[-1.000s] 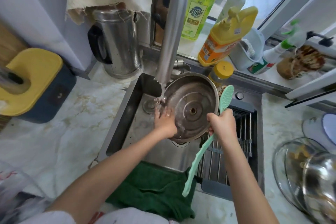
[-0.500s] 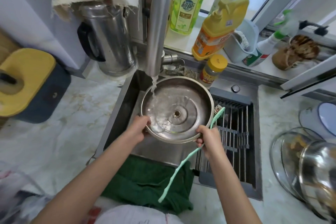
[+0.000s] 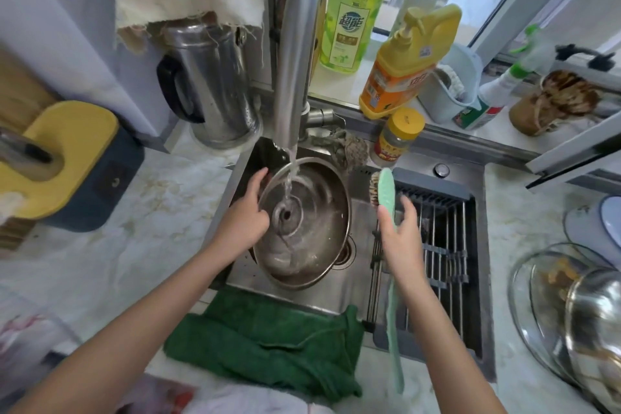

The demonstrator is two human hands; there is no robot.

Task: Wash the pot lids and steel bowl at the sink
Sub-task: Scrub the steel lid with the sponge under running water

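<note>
One hand holds the wet pot lid (image 3: 304,232) under the faucet (image 3: 295,60): the left hand (image 3: 247,217) grips its rim, the right hand (image 3: 401,233) grips the brush (image 3: 386,191). It may slip.

Nearer to me than the left fingers (image 3: 259,182), I see a crumpled green towel (image 3: 262,343) draped over the edge of the marble counter (image 3: 161,212). Beyond them and to the left stands a steel kettle (image 3: 215,84) with a black handle, and further left a yellow-topped block (image 3: 64,158). Beyond the right fingers (image 3: 408,208) I make out a yellow-capped jar (image 3: 398,138), then a yellow pump bottle (image 3: 406,60) and a green detergent bottle (image 3: 353,17) on the sill. A wire rack (image 3: 440,245) lies just right of those fingers.
</note>
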